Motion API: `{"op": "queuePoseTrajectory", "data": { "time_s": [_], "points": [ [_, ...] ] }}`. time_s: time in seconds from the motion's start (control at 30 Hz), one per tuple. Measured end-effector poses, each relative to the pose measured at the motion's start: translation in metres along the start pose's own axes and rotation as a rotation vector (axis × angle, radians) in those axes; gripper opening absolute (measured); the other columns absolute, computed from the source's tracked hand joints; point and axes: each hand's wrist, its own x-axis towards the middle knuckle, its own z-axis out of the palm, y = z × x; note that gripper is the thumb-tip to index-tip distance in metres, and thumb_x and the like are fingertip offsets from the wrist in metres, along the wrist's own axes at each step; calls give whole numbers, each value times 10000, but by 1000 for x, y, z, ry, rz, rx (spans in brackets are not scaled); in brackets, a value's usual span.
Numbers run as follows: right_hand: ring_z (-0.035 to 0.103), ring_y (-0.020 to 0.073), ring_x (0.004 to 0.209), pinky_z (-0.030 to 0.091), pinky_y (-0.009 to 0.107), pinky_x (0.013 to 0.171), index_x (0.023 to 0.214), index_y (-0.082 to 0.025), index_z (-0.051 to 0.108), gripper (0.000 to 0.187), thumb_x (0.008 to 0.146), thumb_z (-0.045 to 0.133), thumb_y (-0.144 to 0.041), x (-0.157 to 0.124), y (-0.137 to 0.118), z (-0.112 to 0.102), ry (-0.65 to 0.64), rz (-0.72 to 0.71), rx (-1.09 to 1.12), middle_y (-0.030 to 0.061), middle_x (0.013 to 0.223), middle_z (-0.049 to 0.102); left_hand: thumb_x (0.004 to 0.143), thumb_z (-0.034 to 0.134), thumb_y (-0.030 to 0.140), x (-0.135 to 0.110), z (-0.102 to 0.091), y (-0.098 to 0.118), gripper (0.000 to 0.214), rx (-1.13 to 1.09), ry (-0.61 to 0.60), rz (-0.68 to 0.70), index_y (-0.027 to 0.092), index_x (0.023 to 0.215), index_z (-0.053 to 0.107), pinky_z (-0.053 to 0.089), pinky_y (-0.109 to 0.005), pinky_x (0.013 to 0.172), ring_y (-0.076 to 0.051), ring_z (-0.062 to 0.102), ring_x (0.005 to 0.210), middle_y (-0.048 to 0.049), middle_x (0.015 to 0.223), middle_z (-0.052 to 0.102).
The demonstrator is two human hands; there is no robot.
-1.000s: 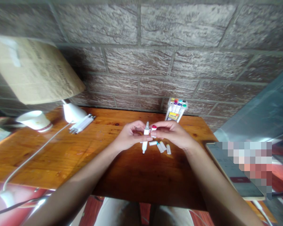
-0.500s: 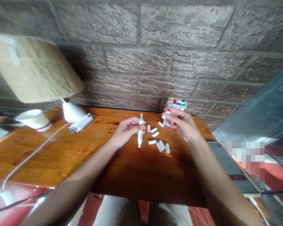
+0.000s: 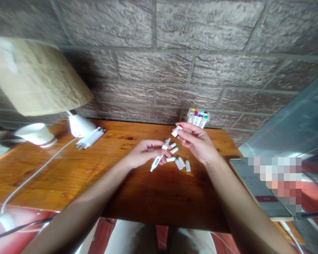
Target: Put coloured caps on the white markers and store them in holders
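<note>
My left hand (image 3: pixel 145 153) pinches a white marker (image 3: pixel 160 155) without caps, tilted with its upper end toward the right. Between the thumb and fingers of my right hand (image 3: pixel 197 141) is a white marker cap (image 3: pixel 177 131) with a red end. The cap is close above the marker's upper tip, apart from it. On the table below lie several loose caps (image 3: pixel 181 163) with white bodies and green, blue or yellow ends. Part of this group is hidden behind my hands. Behind my right hand stands a clear holder of capped markers (image 3: pixel 198 117) with colourful ends.
Several white uncapped markers (image 3: pixel 91 138) lie at the left beside the white lamp base (image 3: pixel 81 125). A white paper cup (image 3: pixel 38 134) and a lamp cord (image 3: pixel 39 171) are farther left. A tablet (image 3: pixel 259 190) rests at the right edge of the wooden table (image 3: pixel 159 197). A brick wall (image 3: pixel 132 67) rises behind.
My right hand has moved left with the red-ended cap, toward the marker. My left hand has tilted the marker from nearly upright to a slant, top end to the right.
</note>
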Motion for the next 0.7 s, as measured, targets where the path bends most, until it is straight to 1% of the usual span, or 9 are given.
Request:
{"op": "queuePoseTrajectory", "data": {
  "time_s": [0.1,0.17,0.3,0.37,0.47,0.6,0.7],
  "points": [
    [441,58,533,305,227,471,975,-225,736,350,676,862,-358,-1,0,2,-54,7,9,-12,789,698,827,752,379,-1,1,2,271,55,-4,16,123,916,768,559,-269,681,-146,674,664,-80,783,739],
    [460,58,532,324,225,477,1016,-235,727,363,696,852,-354,-2,1,2,-95,10,-10,-12,821,717,829,749,384,-1,2,4,276,72,-2,43,125,920,764,547,-261,679,-148,672,672,-76,784,736],
    [567,87,601,430,234,545,1074,-240,710,387,729,835,-362,-4,4,2,-163,-8,-101,0,877,747,820,755,387,1,4,6,277,85,12,103,123,906,757,525,-250,667,-153,663,686,-63,759,721],
    [615,105,643,476,245,588,1063,-227,712,384,731,834,-374,-3,5,2,-162,-17,-148,14,896,760,813,763,377,2,3,4,273,110,33,113,122,914,756,514,-243,659,-148,651,676,-54,740,711],
    [663,128,688,512,254,618,1032,-207,715,366,734,832,-386,-2,6,1,-143,-48,-217,32,906,772,817,759,370,4,1,0,279,172,77,122,124,947,753,497,-234,634,-134,622,650,-49,748,705],
    [676,136,676,530,263,622,956,-186,713,331,734,833,-399,-1,6,0,-128,-94,-275,42,872,773,809,764,372,6,0,-7,315,220,142,178,124,1003,751,506,-248,615,-121,595,623,-76,869,733],
    [684,144,679,543,276,639,925,-183,707,336,725,837,-420,-2,6,1,-117,-99,-298,47,869,776,788,784,361,6,2,-11,311,249,201,244,135,1001,765,524,-254,649,-140,622,677,-83,915,748]
  ]
}}
